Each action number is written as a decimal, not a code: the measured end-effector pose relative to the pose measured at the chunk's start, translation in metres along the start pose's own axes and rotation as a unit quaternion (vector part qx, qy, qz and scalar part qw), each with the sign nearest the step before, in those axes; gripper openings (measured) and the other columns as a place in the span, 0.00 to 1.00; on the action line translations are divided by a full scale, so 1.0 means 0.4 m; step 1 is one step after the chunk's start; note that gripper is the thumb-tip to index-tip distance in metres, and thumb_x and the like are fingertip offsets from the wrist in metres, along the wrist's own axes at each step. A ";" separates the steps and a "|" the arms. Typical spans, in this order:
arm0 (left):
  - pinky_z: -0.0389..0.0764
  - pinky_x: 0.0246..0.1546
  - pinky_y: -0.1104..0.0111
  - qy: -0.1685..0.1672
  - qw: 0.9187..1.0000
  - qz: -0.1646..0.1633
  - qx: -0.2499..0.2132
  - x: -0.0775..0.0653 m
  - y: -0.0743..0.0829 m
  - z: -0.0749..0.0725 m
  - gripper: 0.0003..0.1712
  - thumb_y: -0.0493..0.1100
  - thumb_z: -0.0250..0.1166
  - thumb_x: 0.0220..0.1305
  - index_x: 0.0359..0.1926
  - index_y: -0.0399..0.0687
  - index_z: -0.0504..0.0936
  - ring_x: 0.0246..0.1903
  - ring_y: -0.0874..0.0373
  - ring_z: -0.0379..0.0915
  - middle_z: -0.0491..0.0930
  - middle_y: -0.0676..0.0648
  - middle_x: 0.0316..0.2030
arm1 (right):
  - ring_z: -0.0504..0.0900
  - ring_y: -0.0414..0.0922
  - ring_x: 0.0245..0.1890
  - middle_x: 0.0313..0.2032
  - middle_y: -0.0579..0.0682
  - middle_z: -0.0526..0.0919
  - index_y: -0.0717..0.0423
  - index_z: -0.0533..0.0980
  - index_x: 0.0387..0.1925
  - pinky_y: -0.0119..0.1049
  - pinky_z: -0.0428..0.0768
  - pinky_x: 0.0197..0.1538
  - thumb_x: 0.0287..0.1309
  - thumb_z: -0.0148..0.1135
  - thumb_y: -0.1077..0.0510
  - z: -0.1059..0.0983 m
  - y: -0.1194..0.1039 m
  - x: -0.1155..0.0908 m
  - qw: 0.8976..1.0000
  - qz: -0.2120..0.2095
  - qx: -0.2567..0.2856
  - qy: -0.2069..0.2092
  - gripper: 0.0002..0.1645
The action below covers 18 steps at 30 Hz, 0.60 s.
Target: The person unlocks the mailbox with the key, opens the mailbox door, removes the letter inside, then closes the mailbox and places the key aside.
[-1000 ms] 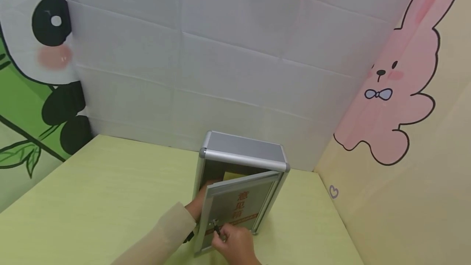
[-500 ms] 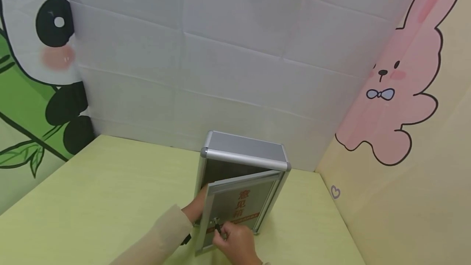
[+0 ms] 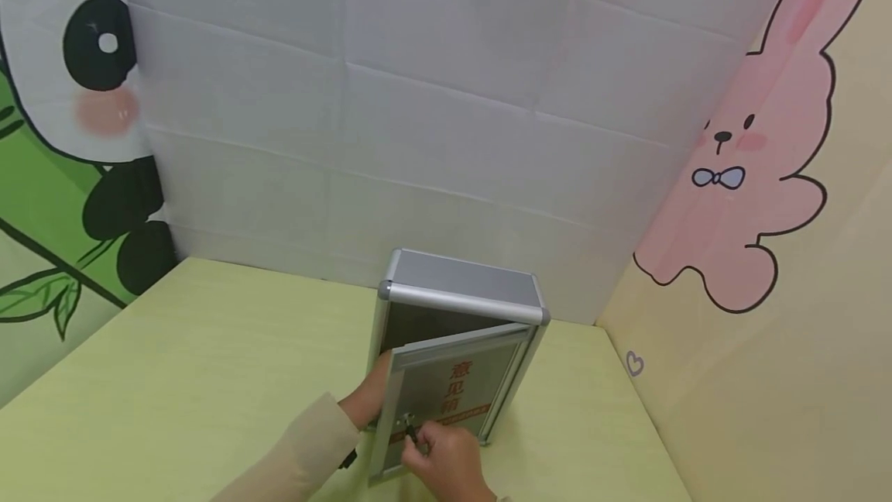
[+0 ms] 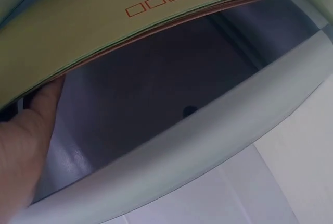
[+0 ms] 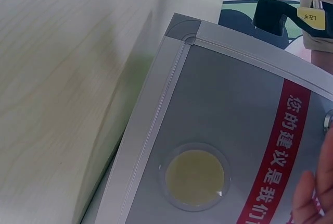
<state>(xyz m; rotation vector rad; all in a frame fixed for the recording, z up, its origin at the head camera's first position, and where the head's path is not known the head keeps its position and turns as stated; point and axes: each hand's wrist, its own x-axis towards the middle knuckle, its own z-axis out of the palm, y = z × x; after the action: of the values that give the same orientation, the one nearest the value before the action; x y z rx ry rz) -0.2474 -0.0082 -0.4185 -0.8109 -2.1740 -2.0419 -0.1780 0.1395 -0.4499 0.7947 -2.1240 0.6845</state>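
A grey metal suggestion box stands upright with its front door swung part way out. My left hand reaches in behind the door, and the head view shows only its wrist. In the left wrist view it grips a stack of yellow-brown envelopes, the thumb at the lower edge and the other fingers hidden. Outside, my right hand pinches a dark-headed key at the door's lock. The right wrist view catches only part of that hand, beside the door's red printed band.
The box rests on a pale yellow-green table, close to the grey-white back wall. A clear round disc sits on the door's face. A pink rabbit decorates the right wall, a panda the left.
The yellow envelope seen above the door a second ago has dropped out of sight inside the box with my left hand. My right hand has stayed at the lock.
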 end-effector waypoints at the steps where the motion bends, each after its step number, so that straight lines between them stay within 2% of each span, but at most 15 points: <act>1: 0.72 0.41 0.72 0.000 1.000 0.005 0.004 -0.001 0.000 0.000 0.15 0.34 0.47 0.71 0.46 0.23 0.73 0.35 0.72 0.68 0.78 0.51 0.39 | 0.42 0.22 0.17 0.05 0.41 0.59 0.47 0.61 0.08 0.16 0.46 0.20 0.33 0.70 0.65 0.000 0.000 0.000 1.000 0.000 0.002 0.000 0.25; 6: 0.73 0.40 0.70 -0.016 1.000 -0.001 -0.027 -0.007 0.001 0.000 0.17 0.39 0.45 0.74 0.46 0.28 0.74 0.35 0.68 0.69 0.76 0.57 0.36 | 0.42 0.23 0.17 0.06 0.41 0.59 0.47 0.61 0.08 0.16 0.46 0.20 0.33 0.71 0.65 0.000 0.001 -0.001 1.000 -0.001 0.005 -0.002 0.25; 10: 0.74 0.38 0.67 -0.020 0.996 -0.050 -0.075 -0.012 0.003 0.002 0.17 0.45 0.43 0.75 0.44 0.40 0.76 0.34 0.64 0.70 0.75 0.55 0.35 | 0.41 0.23 0.18 0.06 0.42 0.58 0.47 0.60 0.08 0.17 0.45 0.20 0.34 0.70 0.65 -0.001 -0.002 -0.003 1.000 0.006 0.007 -0.008 0.25; 13: 0.73 0.39 0.66 -0.026 0.993 -0.070 -0.095 -0.016 0.005 0.001 0.16 0.47 0.42 0.76 0.43 0.48 0.76 0.35 0.63 0.69 0.75 0.54 0.36 | 0.41 0.23 0.18 0.06 0.41 0.57 0.47 0.60 0.08 0.17 0.45 0.20 0.34 0.70 0.65 -0.001 -0.003 -0.003 1.000 0.010 0.008 -0.012 0.25; 16: 0.73 0.41 0.65 -0.036 0.991 -0.074 -0.105 -0.020 0.009 0.000 0.16 0.48 0.41 0.76 0.43 0.54 0.76 0.36 0.63 0.70 0.75 0.54 0.37 | 0.42 0.24 0.17 0.06 0.41 0.57 0.47 0.60 0.08 0.17 0.45 0.20 0.34 0.69 0.65 -0.001 -0.003 -0.002 1.000 0.008 0.007 -0.013 0.25; 18: 0.73 0.41 0.65 -0.046 0.991 -0.072 -0.105 -0.021 0.012 -0.002 0.16 0.48 0.41 0.76 0.43 0.53 0.76 0.36 0.63 0.70 0.75 0.54 0.37 | 0.42 0.24 0.17 0.06 0.41 0.57 0.47 0.60 0.08 0.17 0.45 0.20 0.34 0.69 0.65 -0.002 -0.002 -0.001 1.000 0.005 0.007 -0.013 0.25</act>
<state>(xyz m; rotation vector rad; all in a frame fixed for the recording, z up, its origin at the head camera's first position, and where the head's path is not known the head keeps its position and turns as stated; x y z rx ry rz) -0.2385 -0.0119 -0.4171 -0.8047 -2.1473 -2.3828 -0.1769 0.1396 -0.4496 0.8049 -2.1505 0.6974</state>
